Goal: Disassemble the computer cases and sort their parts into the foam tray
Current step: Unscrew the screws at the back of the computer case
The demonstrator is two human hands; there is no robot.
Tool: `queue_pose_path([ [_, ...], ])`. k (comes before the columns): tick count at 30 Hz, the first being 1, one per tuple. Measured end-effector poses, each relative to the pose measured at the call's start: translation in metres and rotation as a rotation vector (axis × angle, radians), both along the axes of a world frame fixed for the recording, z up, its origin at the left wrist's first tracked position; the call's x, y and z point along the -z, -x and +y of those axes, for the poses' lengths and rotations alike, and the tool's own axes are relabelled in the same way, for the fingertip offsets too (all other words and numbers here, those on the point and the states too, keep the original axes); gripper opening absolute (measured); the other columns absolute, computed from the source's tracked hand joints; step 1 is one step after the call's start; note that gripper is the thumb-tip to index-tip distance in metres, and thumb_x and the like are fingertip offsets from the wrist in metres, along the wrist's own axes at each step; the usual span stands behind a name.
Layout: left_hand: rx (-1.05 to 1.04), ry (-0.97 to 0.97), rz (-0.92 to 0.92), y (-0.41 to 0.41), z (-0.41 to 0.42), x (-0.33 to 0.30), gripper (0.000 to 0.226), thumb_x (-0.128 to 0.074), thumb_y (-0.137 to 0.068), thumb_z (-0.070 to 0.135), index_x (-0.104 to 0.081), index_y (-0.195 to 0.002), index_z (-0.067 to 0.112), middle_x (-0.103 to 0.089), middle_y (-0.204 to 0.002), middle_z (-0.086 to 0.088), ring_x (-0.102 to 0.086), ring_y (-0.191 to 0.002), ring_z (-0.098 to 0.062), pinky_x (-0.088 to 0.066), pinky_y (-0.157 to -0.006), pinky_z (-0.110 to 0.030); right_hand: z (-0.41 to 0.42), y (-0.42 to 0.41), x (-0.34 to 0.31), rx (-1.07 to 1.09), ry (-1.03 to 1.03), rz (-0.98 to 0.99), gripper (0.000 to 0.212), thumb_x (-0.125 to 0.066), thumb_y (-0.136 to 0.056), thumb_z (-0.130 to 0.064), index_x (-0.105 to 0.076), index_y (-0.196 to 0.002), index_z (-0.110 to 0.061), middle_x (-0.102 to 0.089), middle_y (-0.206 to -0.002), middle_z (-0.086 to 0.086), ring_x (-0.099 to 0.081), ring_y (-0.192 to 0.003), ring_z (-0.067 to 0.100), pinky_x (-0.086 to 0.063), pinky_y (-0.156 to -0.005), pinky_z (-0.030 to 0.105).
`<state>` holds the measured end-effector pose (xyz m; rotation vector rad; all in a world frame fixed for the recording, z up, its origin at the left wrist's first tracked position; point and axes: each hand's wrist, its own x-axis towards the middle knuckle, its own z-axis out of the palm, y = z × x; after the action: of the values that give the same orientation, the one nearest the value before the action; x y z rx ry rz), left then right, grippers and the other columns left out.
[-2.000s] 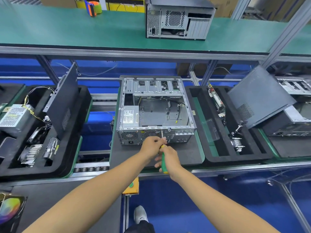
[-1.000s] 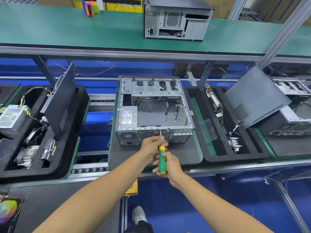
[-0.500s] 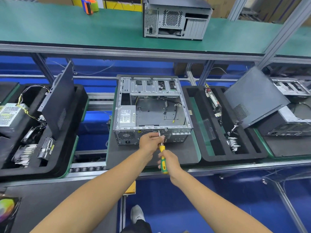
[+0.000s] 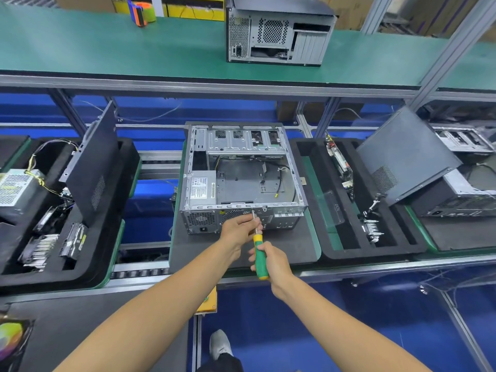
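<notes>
An open silver computer case (image 4: 243, 178) lies on a dark mat in the middle, with its power supply (image 4: 201, 187) still at its left side. My right hand (image 4: 271, 260) grips the green and yellow handle of a screwdriver (image 4: 259, 255). Its thin shaft points up at the case's rear panel, just below the top rim. My left hand (image 4: 237, 228) pinches the shaft near the tip, against the rear panel. A black foam tray (image 4: 316, 210) on the right holds a circuit board, a clear panel and small parts.
Another foam tray (image 4: 126, 167) on the left holds a leaning side panel (image 4: 92, 165), a power supply and drives. At right a dark side panel (image 4: 408, 154) leans on another case. A closed case (image 4: 279, 30) stands on the upper green shelf. Conveyor rails run along the near edge.
Both hands stay at the rear panel with the screwdriver; the handle has shifted slightly in my right hand. The view has drifted a little.
</notes>
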<state>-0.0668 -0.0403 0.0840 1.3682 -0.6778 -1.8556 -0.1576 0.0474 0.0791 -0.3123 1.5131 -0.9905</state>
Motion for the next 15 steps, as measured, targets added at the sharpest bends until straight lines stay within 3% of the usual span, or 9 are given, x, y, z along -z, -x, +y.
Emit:
queue_pose_path([
  [4, 0.005, 0.007, 0.011, -0.001, 0.004, -0.001, 0.015, -0.069, -0.097, 0.005, -0.071, -0.112, 0.008, -0.076, -0.099, -0.011, -0.073, -0.081, -0.014, -0.062, -0.076, -0.024, 0.001, -0.003, 0.002, 0.054, 0.040, 0.095, 0.013, -0.063, -0.086, -0.014, -0.072, -0.083, -0.004, -0.068, -0.069, 0.007, -0.060, -0.058, 0.015, -0.050, -0.053, 0.028],
  [8, 0.150, 0.060, -0.170, -0.001, 0.015, 0.001, 0.028, -0.083, -0.088, 0.022, -0.070, -0.112, 0.017, -0.075, -0.099, -0.006, -0.068, -0.083, -0.017, -0.058, -0.087, -0.035, 0.000, -0.009, 0.004, 0.070, 0.059, 0.272, 0.021, -0.064, -0.086, -0.018, -0.060, -0.067, -0.010, -0.062, -0.063, 0.006, -0.057, -0.063, 0.019, -0.043, -0.062, 0.033],
  [12, 0.205, 0.025, -0.192, -0.002, 0.023, 0.004, 0.029, -0.087, -0.084, 0.022, -0.075, -0.106, 0.007, -0.068, -0.077, -0.004, -0.059, -0.057, -0.008, -0.056, -0.071, -0.028, 0.001, -0.014, 0.005, 0.069, 0.065, 0.291, 0.019, -0.059, -0.090, -0.022, -0.057, -0.077, -0.010, -0.057, -0.069, 0.007, -0.050, -0.067, 0.019, -0.037, -0.063, 0.031],
  [15, 0.230, 0.033, -0.198, -0.005, 0.018, 0.001, 0.029, -0.085, -0.085, 0.018, -0.076, -0.109, 0.003, -0.070, -0.077, -0.005, -0.062, -0.053, -0.003, -0.058, -0.063, -0.020, -0.002, -0.013, 0.003, 0.062, 0.013, 0.192, 0.017, -0.055, -0.093, -0.022, -0.062, -0.086, -0.009, -0.064, -0.076, 0.007, -0.056, -0.066, 0.017, -0.042, -0.061, 0.028],
])
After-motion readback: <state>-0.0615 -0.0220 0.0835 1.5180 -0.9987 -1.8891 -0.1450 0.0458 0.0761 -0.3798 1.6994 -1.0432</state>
